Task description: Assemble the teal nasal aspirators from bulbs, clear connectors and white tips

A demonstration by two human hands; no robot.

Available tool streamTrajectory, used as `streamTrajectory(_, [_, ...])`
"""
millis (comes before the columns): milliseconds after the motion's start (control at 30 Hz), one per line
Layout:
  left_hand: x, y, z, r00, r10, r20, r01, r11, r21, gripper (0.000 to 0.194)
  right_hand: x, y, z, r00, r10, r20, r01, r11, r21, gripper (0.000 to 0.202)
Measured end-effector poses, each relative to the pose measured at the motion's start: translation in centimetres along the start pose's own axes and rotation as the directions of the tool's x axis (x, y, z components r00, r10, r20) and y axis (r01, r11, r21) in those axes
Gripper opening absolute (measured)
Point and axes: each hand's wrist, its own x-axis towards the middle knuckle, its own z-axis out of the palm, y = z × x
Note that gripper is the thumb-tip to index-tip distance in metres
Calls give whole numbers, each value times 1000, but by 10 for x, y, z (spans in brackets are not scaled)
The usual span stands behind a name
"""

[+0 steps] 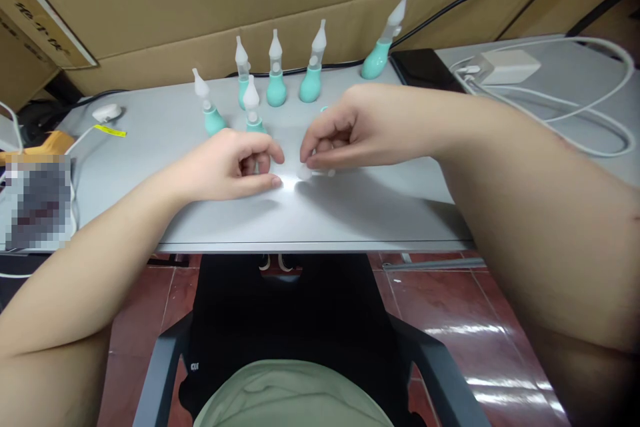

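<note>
My left hand (245,163) hovers over the grey table (250,223), thumb and index finger apart with nothing between them. Just right of it, my right hand (337,137) has its thumb and fingertips pinched together at a small translucent white piece (304,172); part of that piece is hidden by the fingers. Behind my hands stand several teal bulbs with clear necks and white pointed tips, among them one at the left (214,120), one in the middle (276,89) and a tilted one at the right (376,60). Another bulb (255,125) is partly covered by my left hand.
A black phone-like slab (425,70) lies behind my right wrist, near a white power adapter (509,67) with looped cable. At the left are a small white device (107,113) and an orange object (55,143). Cardboard (200,7) rises along the table's back.
</note>
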Motion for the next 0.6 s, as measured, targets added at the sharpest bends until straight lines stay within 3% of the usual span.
streamTrajectory(100, [5,3,6,997,-77,-25,72,984,-160,39,3,-9,9,997,-7,-73,17,990,138,11])
streamTrajectory(233, [11,6,10,996,-88,-21,78,949,-306,23,6,-16,23,988,32,-152,2,975,223,12])
streamTrajectory(367, [12,4,8,993,-119,18,118,935,-336,18,5,-11,27,982,22,-188,19,977,210,16])
streamTrajectory(500, [9,-3,7,994,-108,-23,92,928,-362,16,-4,-11,11,946,-48,-322,80,993,87,19])
streamTrajectory(600, [8,-7,10,995,-90,-49,61,907,-416,14,-9,-11,-7,986,111,-122,-109,994,22,17])
